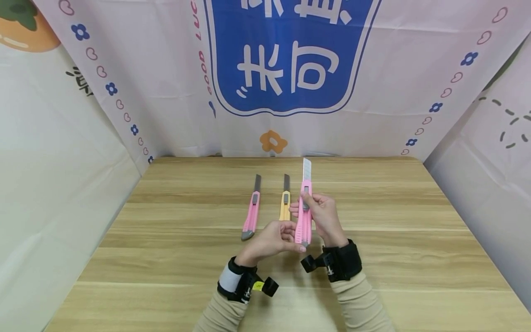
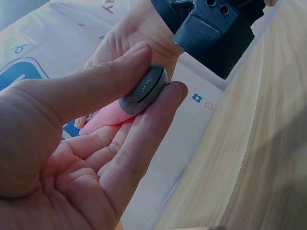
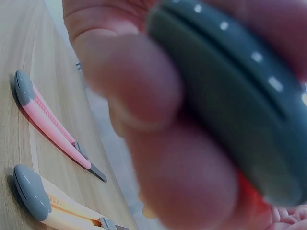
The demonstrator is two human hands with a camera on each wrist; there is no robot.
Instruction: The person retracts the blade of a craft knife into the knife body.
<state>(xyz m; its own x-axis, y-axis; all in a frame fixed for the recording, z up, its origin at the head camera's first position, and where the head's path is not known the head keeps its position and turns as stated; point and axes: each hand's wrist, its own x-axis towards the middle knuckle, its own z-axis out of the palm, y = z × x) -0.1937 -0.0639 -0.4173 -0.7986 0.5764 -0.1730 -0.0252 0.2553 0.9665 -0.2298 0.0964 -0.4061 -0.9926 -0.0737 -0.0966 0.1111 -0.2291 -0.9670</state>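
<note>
left hand [image 1: 271, 239] pinches the raised knife [image 1: 304, 226] at its end, right hand [image 1: 325, 214] grips its middle, just right of the yellow knife [image 1: 285, 211]; i'd fear a slipped grip swinging the bare blade [image 1: 307, 169].

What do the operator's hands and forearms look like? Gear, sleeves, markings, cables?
The left hand and right hand are ungloved. Long beige sleeves. Left black wrist strap has a pale grey-white patch and a yellow label; right wrist strap is black, with small light markings. Each carries a blocky black mount. No cables visible.
</note>
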